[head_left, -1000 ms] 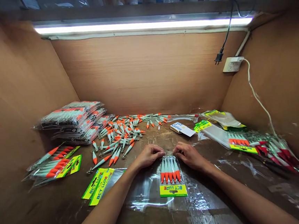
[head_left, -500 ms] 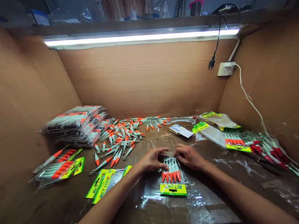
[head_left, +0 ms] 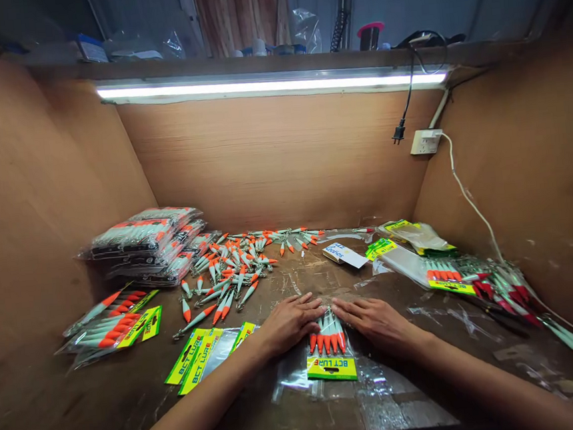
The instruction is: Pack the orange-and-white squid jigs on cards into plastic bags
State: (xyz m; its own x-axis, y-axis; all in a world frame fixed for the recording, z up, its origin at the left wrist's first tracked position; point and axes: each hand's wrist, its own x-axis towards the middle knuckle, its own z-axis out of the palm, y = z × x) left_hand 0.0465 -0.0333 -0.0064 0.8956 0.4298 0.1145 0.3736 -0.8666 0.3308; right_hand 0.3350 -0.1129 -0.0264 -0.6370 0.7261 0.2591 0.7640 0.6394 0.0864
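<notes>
A clear packet of orange-tipped lures (head_left: 329, 345) with a green-yellow label lies on the wooden table (head_left: 322, 279) in front of me. My left hand (head_left: 288, 322) rests flat on the packet's upper left, fingers stretched out. My right hand (head_left: 373, 320) lies flat on its upper right, fingers also extended. Both hands press on the top of the packet, fingertips nearly meeting over the lures.
Loose lures (head_left: 235, 263) are scattered behind my hands. Stacked filled packets (head_left: 146, 244) sit back left, more packets (head_left: 112, 320) at left, empty labelled bags (head_left: 203, 353) by my left wrist. Bags and lures (head_left: 452, 271) lie at right. Wooden walls enclose the table; a socket (head_left: 425, 141) hangs back right.
Both hands went from pinching the packet's top edge to lying flat on it with fingers spread. The view tilted up slightly.
</notes>
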